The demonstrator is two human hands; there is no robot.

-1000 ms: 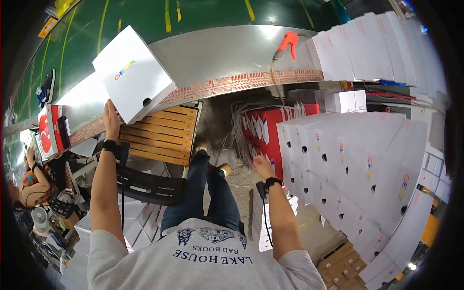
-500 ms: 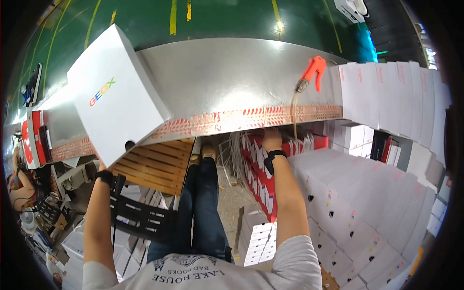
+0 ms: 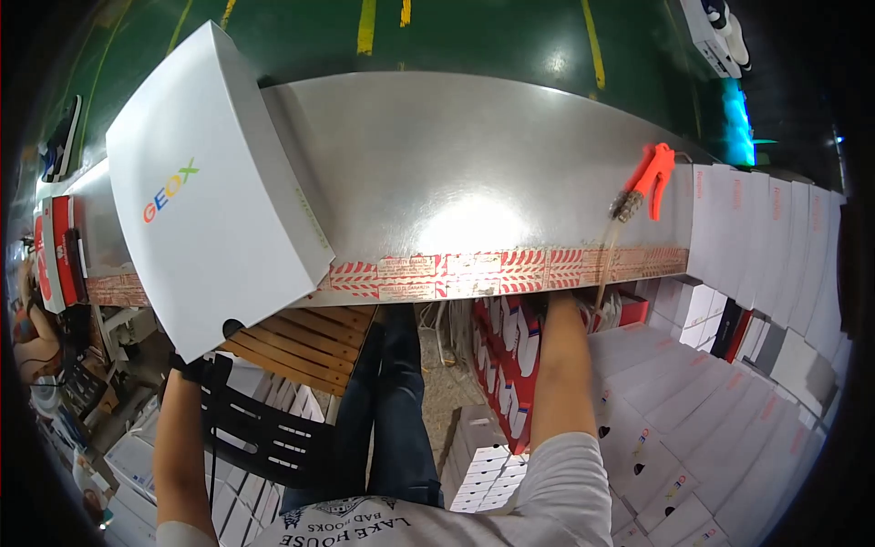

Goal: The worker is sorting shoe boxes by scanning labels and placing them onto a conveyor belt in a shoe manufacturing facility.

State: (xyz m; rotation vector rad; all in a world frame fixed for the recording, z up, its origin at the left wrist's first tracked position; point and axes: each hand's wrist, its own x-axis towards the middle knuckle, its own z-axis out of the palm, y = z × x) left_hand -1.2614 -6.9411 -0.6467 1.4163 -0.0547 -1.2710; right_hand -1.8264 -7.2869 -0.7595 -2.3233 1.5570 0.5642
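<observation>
A large white shoebox with multicoloured lettering is tilted above the left part of the metal bench, its near end jutting past the front edge. My left wrist, with a dark band, meets the box's near corner. That hand supports the box from beneath, its fingers hidden behind it. My right forearm reaches under the bench edge beside a red patterned box. The bench covers my right hand, so what it touches cannot be seen.
An orange-red air gun lies on the bench with its hose over the front edge. White boxes line the right end, and more stacks stand below. A wooden slatted seat and a black chair back are at my left.
My right hand has gone farther under the bench, out of sight. The shoebox has risen and shifted slightly, with my left hand still at its corner. The view has turned a little.
</observation>
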